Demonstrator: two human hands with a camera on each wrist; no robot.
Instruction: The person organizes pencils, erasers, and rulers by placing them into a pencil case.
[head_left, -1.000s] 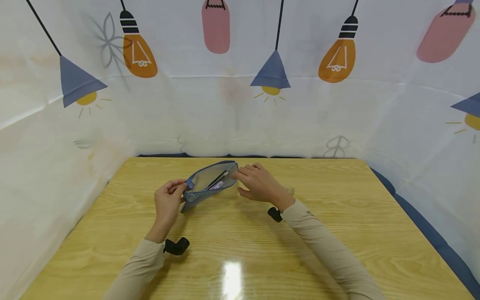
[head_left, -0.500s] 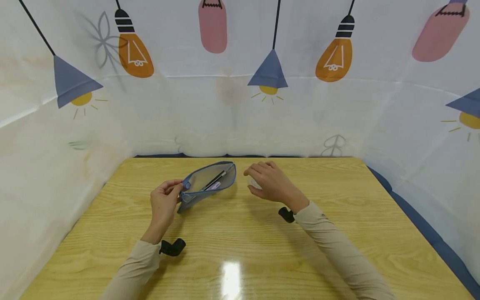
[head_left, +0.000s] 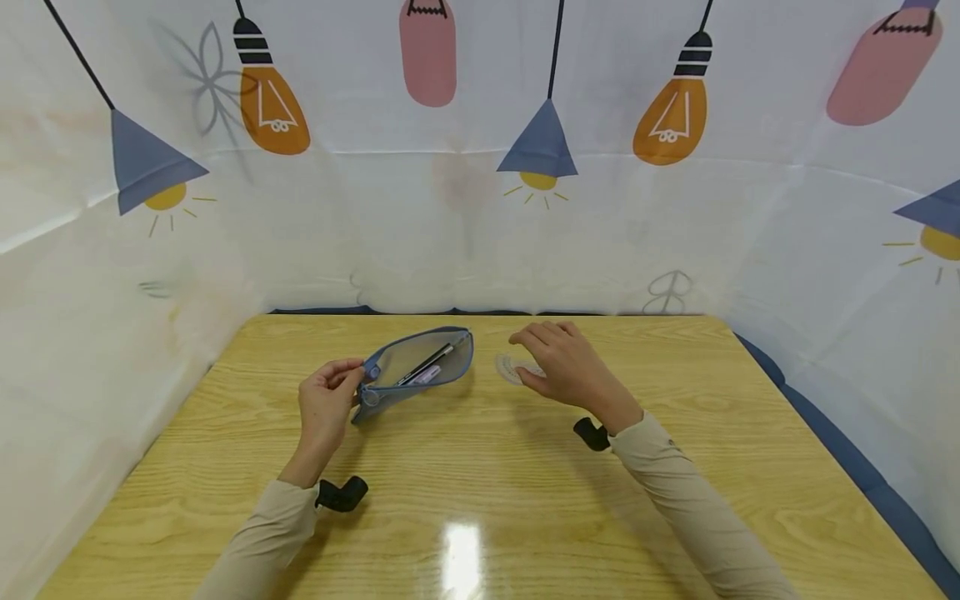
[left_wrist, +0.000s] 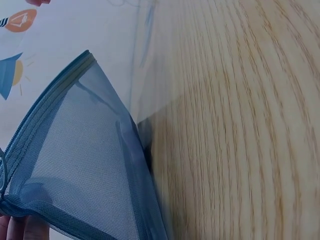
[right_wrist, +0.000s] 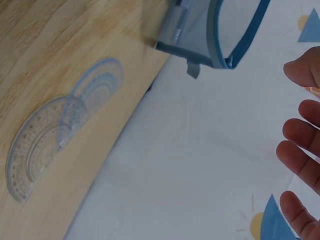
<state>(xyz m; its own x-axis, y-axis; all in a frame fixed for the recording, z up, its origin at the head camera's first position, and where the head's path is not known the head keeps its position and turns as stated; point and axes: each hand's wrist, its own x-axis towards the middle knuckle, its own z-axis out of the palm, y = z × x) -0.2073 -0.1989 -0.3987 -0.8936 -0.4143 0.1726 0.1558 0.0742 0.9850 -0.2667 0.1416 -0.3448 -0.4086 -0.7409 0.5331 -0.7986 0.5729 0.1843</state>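
Note:
In the head view, my left hand (head_left: 324,408) pinches the left end of a blue mesh pencil pouch (head_left: 384,402), its zipped mouth gaping. Inside lie a dark pen (head_left: 437,356) and a pale purple item (head_left: 427,376). Its mesh wall (left_wrist: 95,155) fills much of the left wrist view. To the pouch's right, my right hand (head_left: 566,367) hovers with loosely bent fingers, apparently holding nothing. Partly hidden under it is a clear protractor (head_left: 507,367). The right wrist view shows two overlapping protractors on the table, one clear (right_wrist: 30,135) and one bluish (right_wrist: 112,72).
Both hands work over a light wooden table (head_left: 465,467). Behind it and at its sides hangs a white cloth (head_left: 465,242) printed with lamps and bulbs. A black wrist camera (head_left: 342,494) sits on the left cuff, another (head_left: 592,433) on the right.
My right hand has drawn away from the pouch's right end, moving right, and its fingers have spread. A clear protractor now shows beneath it. My left hand keeps its pinch on the pouch.

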